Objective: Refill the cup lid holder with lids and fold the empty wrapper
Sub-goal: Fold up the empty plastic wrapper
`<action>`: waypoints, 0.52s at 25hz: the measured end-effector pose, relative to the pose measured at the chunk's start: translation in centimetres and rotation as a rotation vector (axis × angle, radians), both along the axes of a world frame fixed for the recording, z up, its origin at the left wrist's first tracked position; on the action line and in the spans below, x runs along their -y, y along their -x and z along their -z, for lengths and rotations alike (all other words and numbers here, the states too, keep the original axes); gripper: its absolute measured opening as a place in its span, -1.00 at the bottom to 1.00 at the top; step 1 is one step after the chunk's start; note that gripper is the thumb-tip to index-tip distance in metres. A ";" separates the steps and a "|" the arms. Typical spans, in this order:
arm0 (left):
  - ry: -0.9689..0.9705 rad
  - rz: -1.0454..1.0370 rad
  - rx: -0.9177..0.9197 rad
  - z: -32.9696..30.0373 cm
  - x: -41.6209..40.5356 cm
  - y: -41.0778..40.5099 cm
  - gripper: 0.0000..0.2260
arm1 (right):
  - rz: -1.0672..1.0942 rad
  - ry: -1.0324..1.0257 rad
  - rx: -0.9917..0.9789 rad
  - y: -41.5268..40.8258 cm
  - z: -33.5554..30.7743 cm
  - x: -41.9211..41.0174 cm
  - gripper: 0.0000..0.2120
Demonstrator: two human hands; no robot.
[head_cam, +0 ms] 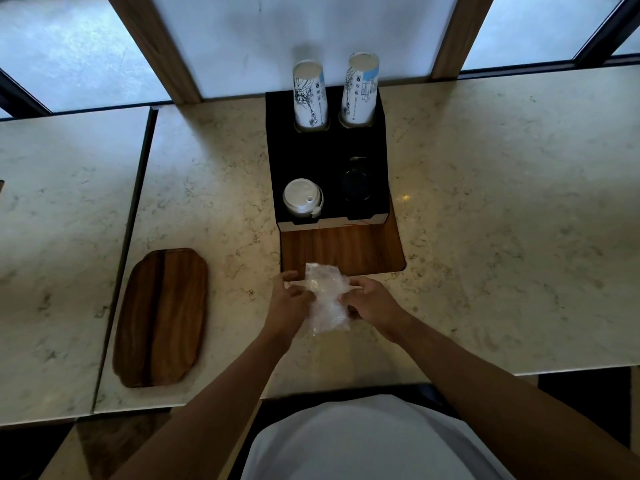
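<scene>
The left hand [289,299] pinched the clear wrapper [327,299] at its left edge. The wrapper lay between both hands over the tabletop [485,202], its long axis running away from the person. The right hand [369,299] gripped its right edge, equally near.

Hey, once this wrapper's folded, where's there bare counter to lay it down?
Bare marble counter lies right of the black holder and its wooden base. Another free strip runs between the base and the wooden tray on the left. It is crowded in front of the base, where the left hand and right hand grip the wrapper.
</scene>
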State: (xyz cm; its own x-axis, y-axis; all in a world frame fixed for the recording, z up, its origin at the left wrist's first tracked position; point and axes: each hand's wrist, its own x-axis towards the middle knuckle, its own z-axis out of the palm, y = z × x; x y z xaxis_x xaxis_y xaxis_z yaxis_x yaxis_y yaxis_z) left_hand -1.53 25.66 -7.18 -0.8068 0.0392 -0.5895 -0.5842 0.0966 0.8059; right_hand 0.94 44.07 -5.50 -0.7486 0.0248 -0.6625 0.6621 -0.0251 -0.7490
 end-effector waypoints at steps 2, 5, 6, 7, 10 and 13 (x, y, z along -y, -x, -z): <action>0.124 0.050 -0.124 0.0 0.1 0.0 -0.57 | -0.014 -0.050 -0.003 -0.1 0.1 0.1 -0.54; 0.065 0.049 -0.078 -0.1 -0.1 0.2 -0.62 | -0.021 -0.112 -0.025 -0.2 0.1 0.1 -0.42; -0.006 -0.001 0.003 -0.2 -0.3 0.2 -0.64 | -0.019 -0.119 -0.031 -0.1 0.3 0.1 -0.42; -0.070 -0.033 0.085 -0.3 -0.3 0.2 -0.65 | -0.013 -0.126 -0.031 -0.1 0.3 0.1 -0.43; -0.086 0.083 0.152 -0.1 -0.2 0.4 -0.70 | 0.005 -0.116 -0.038 -0.1 0.4 0.1 -0.54; -0.036 0.131 0.089 -0.2 -0.1 0.4 -0.84 | 0.023 -0.044 -0.002 0.0 0.4 -0.1 -0.78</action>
State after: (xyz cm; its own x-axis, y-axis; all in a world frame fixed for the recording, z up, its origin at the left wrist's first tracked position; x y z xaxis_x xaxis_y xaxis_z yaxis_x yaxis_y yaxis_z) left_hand -1.93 25.79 -6.99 -0.7381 0.1634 -0.6546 -0.6376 0.1485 0.7559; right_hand 0.90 44.13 -5.86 -0.7486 0.0710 -0.6592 0.6604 -0.0074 -0.7509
